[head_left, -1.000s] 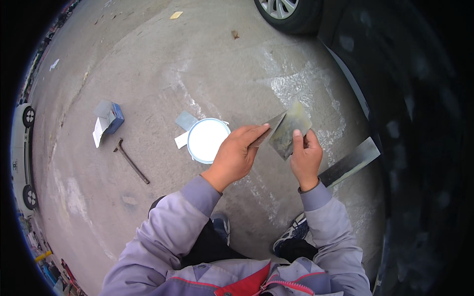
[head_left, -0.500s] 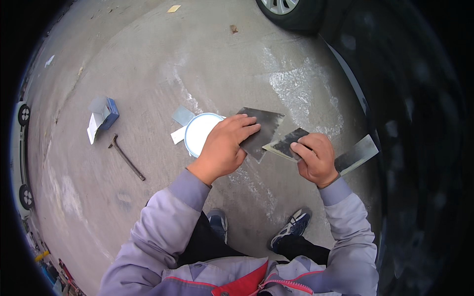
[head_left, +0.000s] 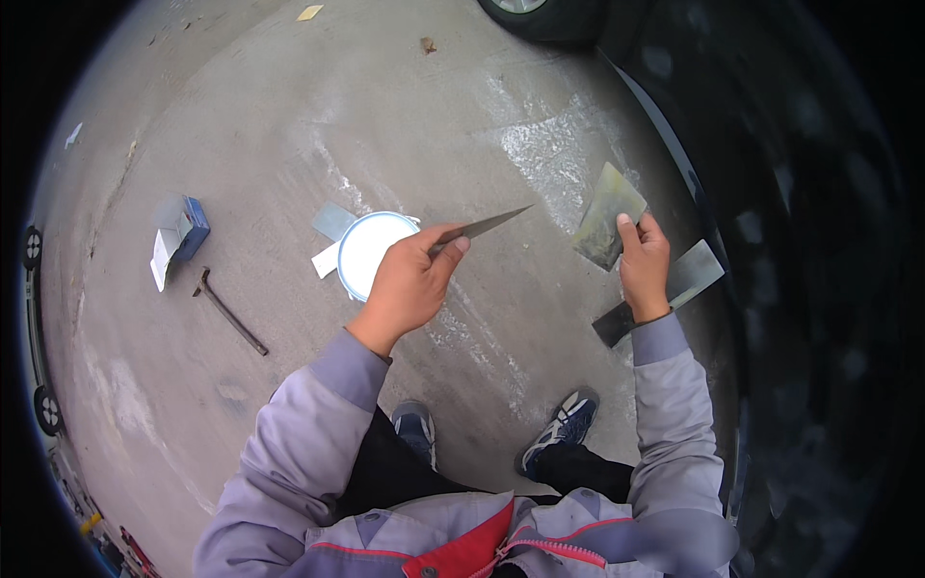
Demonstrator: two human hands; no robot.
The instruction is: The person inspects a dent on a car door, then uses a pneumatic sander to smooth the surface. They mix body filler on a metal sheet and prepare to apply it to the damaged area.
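Note:
My left hand (head_left: 409, 279) is closed on a thin dark flat plate (head_left: 496, 223), tilted so that it shows almost edge-on. My right hand (head_left: 646, 265) pinches a yellowish, partly see-through putty spreader (head_left: 613, 200) with dark smears at its lower end. The spreader and the plate are apart. Below my left hand a round white tub (head_left: 371, 252) with a blue rim stands on the ground, partly hidden by that hand. Beside my right wrist lies a broad scraper (head_left: 696, 274) with a dark end, partly covered by the wrist.
A hammer-like tool (head_left: 229, 313) and an open blue-and-white box (head_left: 183, 236) lie to the left. Grey and white flat pieces (head_left: 332, 221) poke out beside the tub. A dark car (head_left: 771, 241) stands along the right, its wheel (head_left: 549, 19) at the top. White marks streak the ground.
My hands have drawn apart. The left has turned the dark plate from face-on to nearly edge-on. The right has moved up and right, raising the spreader upright and uncovering more of the scraper.

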